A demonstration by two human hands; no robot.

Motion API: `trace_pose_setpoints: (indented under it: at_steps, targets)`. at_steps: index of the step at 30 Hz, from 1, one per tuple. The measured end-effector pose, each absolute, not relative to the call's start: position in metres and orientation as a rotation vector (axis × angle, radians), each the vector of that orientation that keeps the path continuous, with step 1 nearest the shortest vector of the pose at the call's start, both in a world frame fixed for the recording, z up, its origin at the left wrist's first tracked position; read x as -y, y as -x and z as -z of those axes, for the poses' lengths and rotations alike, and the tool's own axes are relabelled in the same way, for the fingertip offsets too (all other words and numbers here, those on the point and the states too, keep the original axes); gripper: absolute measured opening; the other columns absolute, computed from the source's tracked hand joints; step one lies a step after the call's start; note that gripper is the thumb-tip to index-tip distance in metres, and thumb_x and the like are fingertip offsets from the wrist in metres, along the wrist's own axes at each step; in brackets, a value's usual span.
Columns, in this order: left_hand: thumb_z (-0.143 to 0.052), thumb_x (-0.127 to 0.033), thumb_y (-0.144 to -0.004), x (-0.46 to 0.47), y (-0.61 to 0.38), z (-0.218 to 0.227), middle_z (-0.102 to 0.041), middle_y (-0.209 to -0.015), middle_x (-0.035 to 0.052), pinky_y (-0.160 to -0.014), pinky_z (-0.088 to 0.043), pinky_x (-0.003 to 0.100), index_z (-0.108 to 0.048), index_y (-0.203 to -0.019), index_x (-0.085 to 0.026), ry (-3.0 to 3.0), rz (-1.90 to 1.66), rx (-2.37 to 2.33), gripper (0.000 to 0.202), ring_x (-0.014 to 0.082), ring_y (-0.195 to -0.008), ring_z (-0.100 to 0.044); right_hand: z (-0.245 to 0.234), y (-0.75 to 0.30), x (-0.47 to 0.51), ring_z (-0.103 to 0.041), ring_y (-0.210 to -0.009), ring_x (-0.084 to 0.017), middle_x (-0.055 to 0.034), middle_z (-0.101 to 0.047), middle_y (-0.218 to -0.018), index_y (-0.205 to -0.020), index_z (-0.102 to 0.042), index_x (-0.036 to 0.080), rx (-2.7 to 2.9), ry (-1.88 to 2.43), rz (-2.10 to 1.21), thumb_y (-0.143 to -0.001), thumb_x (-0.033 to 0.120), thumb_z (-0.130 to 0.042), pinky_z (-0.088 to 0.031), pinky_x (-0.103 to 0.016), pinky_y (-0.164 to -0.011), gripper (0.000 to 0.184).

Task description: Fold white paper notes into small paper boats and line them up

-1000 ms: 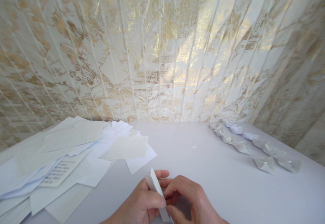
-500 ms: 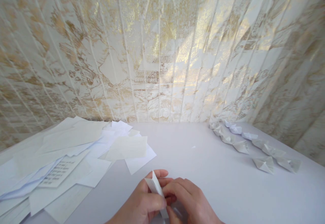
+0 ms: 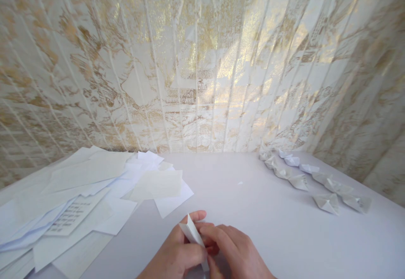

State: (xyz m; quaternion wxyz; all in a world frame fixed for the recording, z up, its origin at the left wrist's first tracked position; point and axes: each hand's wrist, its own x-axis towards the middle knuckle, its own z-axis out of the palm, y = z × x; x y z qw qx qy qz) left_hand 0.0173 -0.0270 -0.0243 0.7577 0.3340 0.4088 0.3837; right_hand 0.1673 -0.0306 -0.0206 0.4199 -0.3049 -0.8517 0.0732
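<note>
Paper held between two hands at the lower centre of the frame. The left hand (image 3: 175, 258) grips a small folded paper (image 3: 191, 233) between thumb and forefinger, so that the paper's pointed upper end stands tilted above the knuckles. The right hand (image 3: 237, 255) lies against the left, its fingers (image 3: 218, 233) curled and closed on the right edge of the same paper. Both hands are low over the white tabletop (image 3: 253, 220). At the left of the frame, well apart from the hands, a loose pile of sheets (image 3: 79, 186) lies spread and overlapping, one of them printed with a grid. At the right, near the far edge, a row of folded paper shapes (image 3: 299, 181) runs diagonally toward the lower right. Behind the tabletop, a cream and gold curtain (image 3: 202, 59) fills the upper frame.
</note>
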Motion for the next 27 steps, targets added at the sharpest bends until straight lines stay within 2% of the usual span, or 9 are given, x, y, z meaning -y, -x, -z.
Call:
trace_pose_setpoints:
  at_steps: [8,12,14,17,20,22,24,27]
  targets:
    - [-0.057,-0.003,-0.052,0.026,-0.014,0.028,-0.063,-0.092,0.0069,-0.087,-0.035,0.039,-0.042,-0.117,-0.016,-0.719,-0.850,-0.937,0.068,0.0283,-0.099,-0.055,0.018,-0.170,0.031,-0.061,-0.061,-0.013,-0.0040,-0.066,-0.076,-0.105,-0.052,0.018,2.125,0.839,-0.513,-0.069,0.010,-0.045,-0.051,-0.021,-0.059,0.037]
    - [-0.057,0.000,-0.049,0.028,-0.015,0.020,-0.062,-0.103,0.0074,-0.091,-0.033,0.038,-0.042,-0.114,-0.017,-0.687,-0.848,-0.903,0.069,0.0276,-0.106,-0.051,0.015,-0.168,0.032,-0.059,-0.062,-0.012,-0.0026,-0.065,-0.078,-0.092,-0.054,0.020,2.095,0.787,-0.603,-0.069,0.008,-0.046,-0.049,-0.019,-0.059,0.027]
    - [-0.063,-0.004,-0.053,0.029,-0.015,0.016,-0.061,-0.105,0.0083,-0.091,-0.033,0.038,-0.043,-0.114,-0.017,-0.654,-0.859,-0.824,0.066,0.0276,-0.103,-0.053,0.013,-0.168,0.032,-0.059,-0.063,-0.012,-0.0020,-0.064,-0.079,-0.088,-0.053,0.020,2.066,0.788,-0.656,-0.066,0.006,-0.047,-0.049,-0.019,-0.060,0.026]
    - [-0.074,-0.019,-0.057,0.030,-0.013,0.015,-0.060,-0.107,0.0111,-0.092,-0.032,0.039,-0.044,-0.115,-0.016,-0.660,-0.877,-0.776,0.065,0.0285,-0.102,-0.053,0.012,-0.169,0.031,-0.058,-0.065,-0.013,-0.0026,-0.063,-0.081,-0.086,-0.054,0.020,2.008,0.837,-0.778,-0.064,0.005,-0.048,-0.048,-0.020,-0.060,0.027]
    - [-0.081,-0.030,-0.052,0.028,-0.011,0.016,-0.061,-0.103,0.0123,-0.091,-0.031,0.037,-0.049,-0.113,-0.014,-0.772,-0.875,-0.819,0.070,0.0306,-0.106,-0.050,0.013,-0.169,0.030,-0.055,-0.062,-0.012,-0.0028,-0.059,-0.077,-0.086,-0.055,0.018,1.921,0.889,-0.944,-0.069,0.011,-0.052,-0.046,-0.022,-0.058,0.019]
    - [-0.080,-0.035,-0.053,0.025,-0.010,0.016,-0.063,-0.098,0.0112,-0.088,-0.034,0.036,-0.054,-0.110,-0.013,-0.875,-0.858,-0.853,0.066,0.0307,-0.103,-0.051,0.014,-0.169,0.030,-0.052,-0.059,-0.012,-0.0012,-0.055,-0.073,-0.083,-0.055,0.017,1.872,0.880,-1.063,-0.072,0.017,-0.054,-0.044,-0.022,-0.055,0.011]
    - [-0.076,-0.037,-0.058,0.024,-0.011,0.015,-0.063,-0.094,0.0098,-0.084,-0.036,0.034,-0.054,-0.109,-0.013,-0.978,-0.872,-0.918,0.061,0.0286,-0.097,-0.054,0.016,-0.169,0.030,-0.047,-0.054,-0.010,0.0022,-0.049,-0.065,-0.076,-0.052,0.017,1.839,0.872,-1.139,-0.073,0.022,-0.054,-0.040,-0.020,-0.052,0.006]
    - [-0.072,-0.033,-0.063,0.023,-0.012,0.012,-0.060,-0.102,0.0095,-0.071,-0.042,0.030,-0.048,-0.109,-0.017,-1.081,-1.000,-1.019,0.054,0.0233,-0.085,-0.059,0.019,-0.168,0.030,-0.040,-0.051,-0.009,0.0043,-0.044,-0.058,-0.069,-0.047,0.018,1.817,0.927,-1.151,-0.075,0.026,-0.053,-0.036,-0.019,-0.048,0.012]
